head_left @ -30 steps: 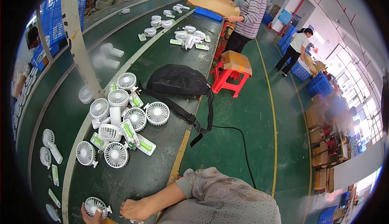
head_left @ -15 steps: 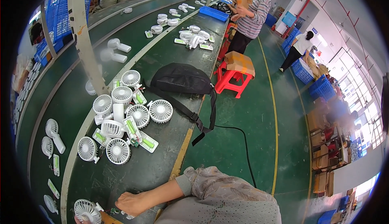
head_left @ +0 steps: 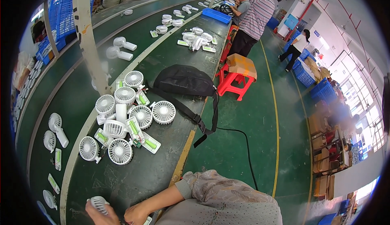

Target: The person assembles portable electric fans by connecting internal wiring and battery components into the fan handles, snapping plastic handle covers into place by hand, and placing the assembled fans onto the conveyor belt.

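Two bare hands are working side by side at the lower edge of the frame, left of centre. The left hand (head_left: 99, 217) is gripping a white fan head (head_left: 98, 204), its fingers curling around the rim and its slatted face showing. The right hand (head_left: 137, 213) is resting just beside it, knuckles up and fingers bending downward; a pale piece (head_left: 148, 221) is poking out at its lower right, but I cannot tell whether those fingers are gripping anything.

Above the hands, left of centre, a loose pile of white fan parts (head_left: 120, 152) is lying on the dark green bench (head_left: 156, 170), with several round heads facing up and open handles showing green cells. A black bag (head_left: 185, 80) is sitting near the middle of the frame, its strap trailing toward the bench edge. More fans (head_left: 55, 122) are lying in a line along the conveyor belt (head_left: 30, 103) at the left, and a smaller cluster (head_left: 197, 42) is resting at upper centre, below a blue tray (head_left: 216, 15).

Right of the bench, a red stool (head_left: 235, 87) is holding a cardboard box (head_left: 242, 65). Beyond it, a person in a striped top (head_left: 258, 13) is standing with arms reaching upward.
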Available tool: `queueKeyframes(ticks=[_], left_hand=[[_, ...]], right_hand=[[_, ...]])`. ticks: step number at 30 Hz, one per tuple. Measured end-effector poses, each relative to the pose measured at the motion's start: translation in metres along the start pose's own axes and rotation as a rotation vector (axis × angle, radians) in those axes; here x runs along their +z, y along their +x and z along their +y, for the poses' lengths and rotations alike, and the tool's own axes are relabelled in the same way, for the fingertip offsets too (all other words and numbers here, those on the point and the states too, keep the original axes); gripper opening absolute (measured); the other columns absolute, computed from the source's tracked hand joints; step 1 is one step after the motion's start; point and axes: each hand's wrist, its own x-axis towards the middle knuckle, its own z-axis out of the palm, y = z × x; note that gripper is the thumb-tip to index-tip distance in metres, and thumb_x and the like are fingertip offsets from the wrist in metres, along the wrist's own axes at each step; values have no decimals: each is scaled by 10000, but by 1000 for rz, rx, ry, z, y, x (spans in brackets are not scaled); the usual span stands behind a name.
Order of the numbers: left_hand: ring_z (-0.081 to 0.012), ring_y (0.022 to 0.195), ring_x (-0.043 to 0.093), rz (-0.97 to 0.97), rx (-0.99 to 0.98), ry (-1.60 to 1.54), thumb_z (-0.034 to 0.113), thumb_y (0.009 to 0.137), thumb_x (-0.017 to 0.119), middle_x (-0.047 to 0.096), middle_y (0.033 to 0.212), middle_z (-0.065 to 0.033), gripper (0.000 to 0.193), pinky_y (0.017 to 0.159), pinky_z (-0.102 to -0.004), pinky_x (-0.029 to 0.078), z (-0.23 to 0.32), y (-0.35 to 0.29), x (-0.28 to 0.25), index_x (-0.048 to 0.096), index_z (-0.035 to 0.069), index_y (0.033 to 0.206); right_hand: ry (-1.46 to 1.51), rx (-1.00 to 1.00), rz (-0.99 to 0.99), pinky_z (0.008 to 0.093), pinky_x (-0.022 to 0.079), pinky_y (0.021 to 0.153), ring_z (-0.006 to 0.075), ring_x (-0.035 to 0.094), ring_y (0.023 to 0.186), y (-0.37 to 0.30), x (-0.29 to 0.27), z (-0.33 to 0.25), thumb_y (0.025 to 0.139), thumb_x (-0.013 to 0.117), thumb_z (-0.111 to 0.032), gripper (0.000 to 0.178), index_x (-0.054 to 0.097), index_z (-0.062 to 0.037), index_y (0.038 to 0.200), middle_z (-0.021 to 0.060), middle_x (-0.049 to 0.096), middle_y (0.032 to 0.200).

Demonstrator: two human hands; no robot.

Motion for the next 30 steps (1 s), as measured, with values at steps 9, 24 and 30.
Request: queueKeyframes(ticks=[9,24,30], left_hand=[[-391,1220,342,-543,121,-450,132,890,443,345,1331,-242,420,1023,-403,258,-17,-9,10,395,-28,1275],[-266,916,536,-491,-674,-527,111,730,706,510,1130,-190,633,775,-355,456,-65,-2,-3,375,-88,1231],[-312,1097,474,-39,-1067,-1618,297,886,533,497,1223,-133,462,936,-471,399,-107,-24,4,435,23,1245]], right_hand=[[93,-148,-4,410,446,776,307,583,899,-5,5,19,844,558,-283,312,626,-13,986,190,624,961],[-27,-79,-88,451,429,716,361,582,781,-12,-6,12,682,711,-312,396,644,37,857,269,609,820],[-53,43,226,369,504,590,294,634,659,-8,-7,28,602,676,-214,300,624,54,727,191,627,692]])
